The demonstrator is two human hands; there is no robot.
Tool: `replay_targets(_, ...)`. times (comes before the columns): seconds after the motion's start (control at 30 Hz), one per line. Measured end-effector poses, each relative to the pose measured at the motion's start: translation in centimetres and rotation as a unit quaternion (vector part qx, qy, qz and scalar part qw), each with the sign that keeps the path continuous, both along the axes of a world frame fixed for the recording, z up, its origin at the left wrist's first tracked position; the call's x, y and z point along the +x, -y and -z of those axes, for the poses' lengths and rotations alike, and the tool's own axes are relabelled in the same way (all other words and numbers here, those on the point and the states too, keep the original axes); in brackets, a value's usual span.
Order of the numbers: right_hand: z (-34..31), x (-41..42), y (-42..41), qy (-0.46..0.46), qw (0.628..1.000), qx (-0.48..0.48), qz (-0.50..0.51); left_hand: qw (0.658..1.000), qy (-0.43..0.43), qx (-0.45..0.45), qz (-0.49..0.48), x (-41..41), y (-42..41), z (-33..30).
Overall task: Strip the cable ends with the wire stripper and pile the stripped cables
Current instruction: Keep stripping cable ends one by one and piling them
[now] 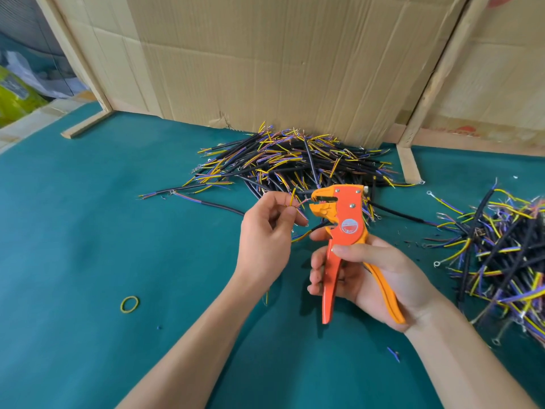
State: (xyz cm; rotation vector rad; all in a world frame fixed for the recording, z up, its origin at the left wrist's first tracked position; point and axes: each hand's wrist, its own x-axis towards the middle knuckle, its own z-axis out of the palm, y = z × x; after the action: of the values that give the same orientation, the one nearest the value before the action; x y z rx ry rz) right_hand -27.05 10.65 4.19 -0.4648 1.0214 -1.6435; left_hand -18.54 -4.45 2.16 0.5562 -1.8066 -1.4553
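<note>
1. Green table (73, 246) lies bare along its near and left parts, but for a yellow rubber band (129, 304).
2. Right hand (368, 278) grips the orange wire stripper (345, 228) by its handles, upright, head open.
3. Left hand (265, 228) pinches a cable (295, 202), its thin wires at the stripper's mouth.
4. Right-hand pile (501, 261) spreads towards the table's right edge.
5. Farther pile (295, 163) lies against the cardboard wall (280, 69).

round red-and-white sticker on wire stripper (348, 231), print too small to read, no other legible text
</note>
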Motion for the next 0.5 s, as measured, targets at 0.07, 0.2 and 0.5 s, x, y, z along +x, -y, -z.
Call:
replay_targets(0.07,0.07,-0.21,-0.09,-0.002,1.0,0.0,0.005,1.0,-0.003,0.002,0.001,-0.02,-0.09,-0.04)
replay_targets(0.2,0.03,-0.47,-0.44,-0.018,1.0,-0.001,-0.009,1.0,0.006,-0.005,-0.005,-0.02,-0.07,-0.03)
replay_targets(0.5,0.04,-0.28,-0.45,-0.07,0.997,0.012,-0.039,0.998,0.029,-0.047,-0.026,0.05,-0.38,-0.1)
